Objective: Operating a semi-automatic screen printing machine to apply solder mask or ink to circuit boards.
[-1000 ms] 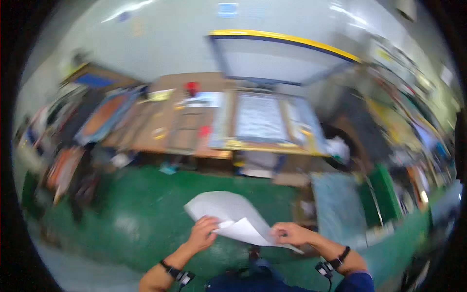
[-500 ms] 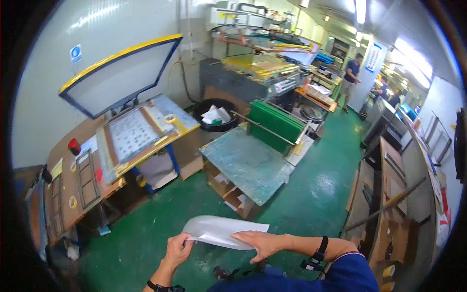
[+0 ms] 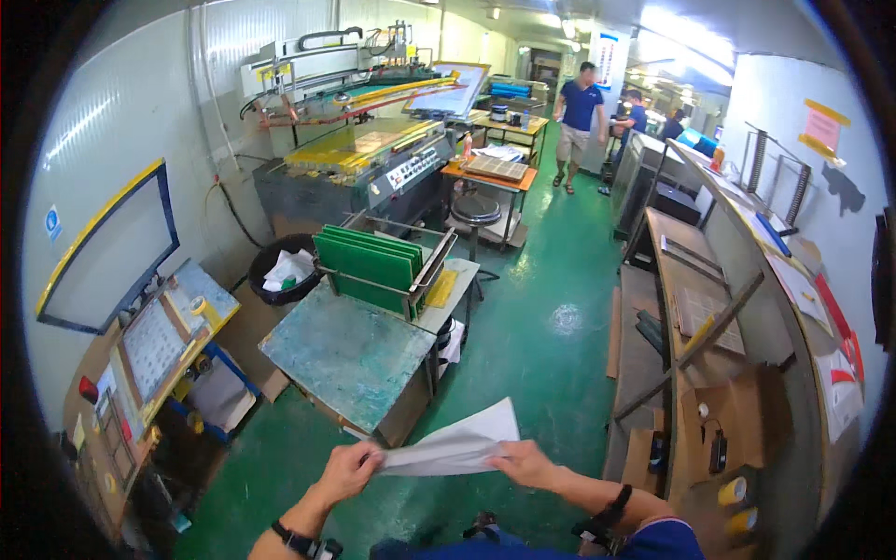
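A white sheet (image 3: 457, 441), thin like paper, is stretched between my two hands over the green floor. My left hand (image 3: 351, 469) is closed round its left end, where the sheet bunches into folds. At the right edge my right hand (image 3: 528, 464) pinches it between thumb and fingers. One corner of the sheet fans upward, away from me. Just beyond it stands a worn blue-grey table (image 3: 350, 350), with several green boards (image 3: 371, 266) upright in a metal rack on top.
A framed screen (image 3: 112, 247) is tilted up over a workbench at the left. Behind the table are a black bin (image 3: 280, 271) and a large printing machine (image 3: 350, 173). Wooden shelving (image 3: 695, 280) lines the right side. A person (image 3: 580, 121) stands in the aisle ahead.
My view has swung to the right. My right hand moved from lying across the sheet to gripping its right edge, and the sheet is now pulled out and folded. The person ahead looks closer.
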